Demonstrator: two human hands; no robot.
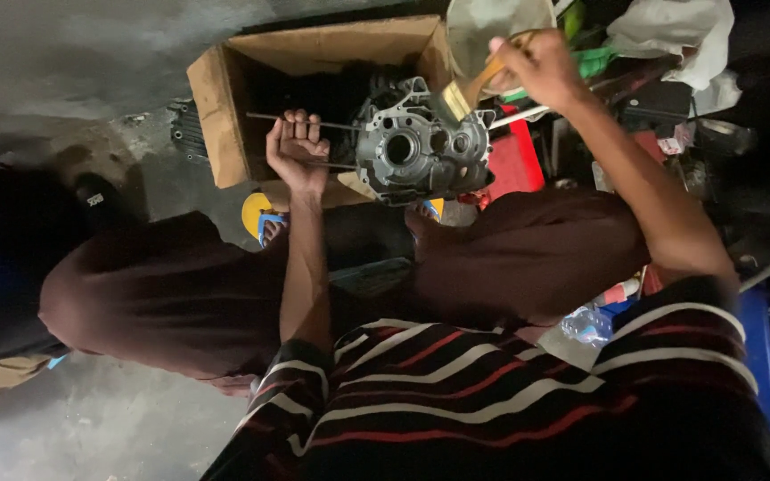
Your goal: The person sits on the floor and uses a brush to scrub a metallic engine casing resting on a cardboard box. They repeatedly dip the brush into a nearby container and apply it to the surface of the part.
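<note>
- The left hand (296,147) closes its fingers around thin metal rods (300,120) of the grey engine case (416,147).
- The right hand (536,64) grips a paintbrush (467,91), its bristles touching the case.
- The case is above a cardboard box (314,53).

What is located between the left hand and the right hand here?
In the head view, the grey metal engine casing lies between the left hand and right hand; the paintbrush touches its top.
</note>
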